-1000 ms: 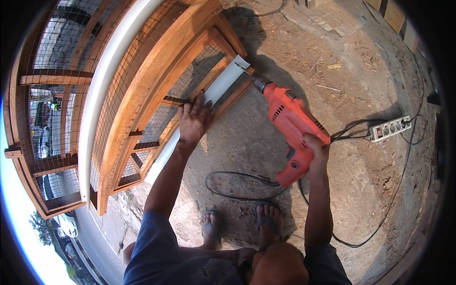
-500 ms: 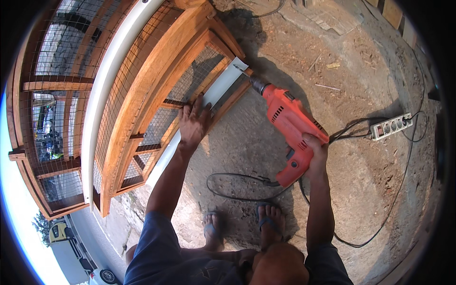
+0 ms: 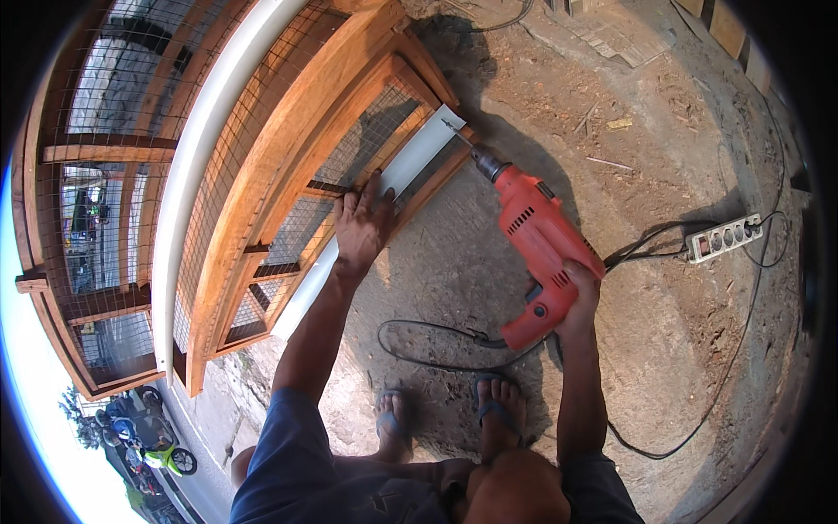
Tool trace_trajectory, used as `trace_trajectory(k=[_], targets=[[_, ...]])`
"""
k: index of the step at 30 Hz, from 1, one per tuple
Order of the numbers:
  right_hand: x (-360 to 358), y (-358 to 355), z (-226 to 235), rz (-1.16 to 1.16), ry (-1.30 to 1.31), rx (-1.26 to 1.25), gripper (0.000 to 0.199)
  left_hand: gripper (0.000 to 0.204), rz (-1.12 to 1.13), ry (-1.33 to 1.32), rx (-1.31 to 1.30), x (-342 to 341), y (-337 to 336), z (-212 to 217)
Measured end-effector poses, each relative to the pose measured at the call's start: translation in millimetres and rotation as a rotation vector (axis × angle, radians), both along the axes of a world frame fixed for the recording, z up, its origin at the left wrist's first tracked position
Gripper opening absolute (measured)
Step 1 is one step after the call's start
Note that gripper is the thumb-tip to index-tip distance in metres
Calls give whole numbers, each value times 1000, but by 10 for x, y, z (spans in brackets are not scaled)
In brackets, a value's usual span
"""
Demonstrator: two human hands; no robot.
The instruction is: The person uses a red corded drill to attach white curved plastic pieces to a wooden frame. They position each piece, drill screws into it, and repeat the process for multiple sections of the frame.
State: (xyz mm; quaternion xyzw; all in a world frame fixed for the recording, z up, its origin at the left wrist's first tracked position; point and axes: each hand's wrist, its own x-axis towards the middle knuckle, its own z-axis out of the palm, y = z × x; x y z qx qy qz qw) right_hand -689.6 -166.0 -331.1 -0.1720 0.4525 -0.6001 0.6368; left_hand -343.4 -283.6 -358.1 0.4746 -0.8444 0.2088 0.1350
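Observation:
My left hand (image 3: 364, 229) lies flat with its fingers spread over a long white strip (image 3: 422, 150), pressing it against the lower bars of a wooden cage with wire mesh (image 3: 353, 144). In my right hand (image 3: 578, 301) is a red corded power drill (image 3: 546, 229), gripped near its rear and handle. The drill's bit (image 3: 461, 135) points up and left at the far end of the strip. Whether the tip touches the strip or has entered it, I cannot tell. My right index finger and the trigger are partly hidden.
A white curved pipe or rail (image 3: 188, 166) runs along the cage. The drill's black cable (image 3: 410, 358) loops over the ground near my sandalled feet (image 3: 499, 406). To the right lies a white power strip (image 3: 723, 238). Motorbikes (image 3: 166, 454) are on the road at lower left.
The drill has shifted slightly right and back, with its chuck a little farther from the strip's end. My left hand keeps its place on the strip. Motorbikes replace the truck and car on the road.

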Motion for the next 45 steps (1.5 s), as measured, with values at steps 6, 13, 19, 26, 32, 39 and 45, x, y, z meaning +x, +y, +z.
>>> trace_trajectory(k=[6,13,19,26,32,39,45], targets=[[-42,27,-28,-22,16,37,52,30,24,0,53,5,17,0],[-48,-11,-56,20,7,-5,51,38,43,-23,39,-9,25,3],[-42,-56,-39,34,37,-22,51,39,46,-18,41,-3,25,-8],[-42,-57,-31,25,50,-19,50,39,51,-50,74,14,23,-12],[-34,-54,-54,29,42,-11,50,41,41,-67,45,30,22,-30],[-22,-49,-55,14,51,25,53,38,29,-30,39,12,23,-13],[-28,-47,-32,36,75,11,56,38,26,-32,20,-5,21,-6]])
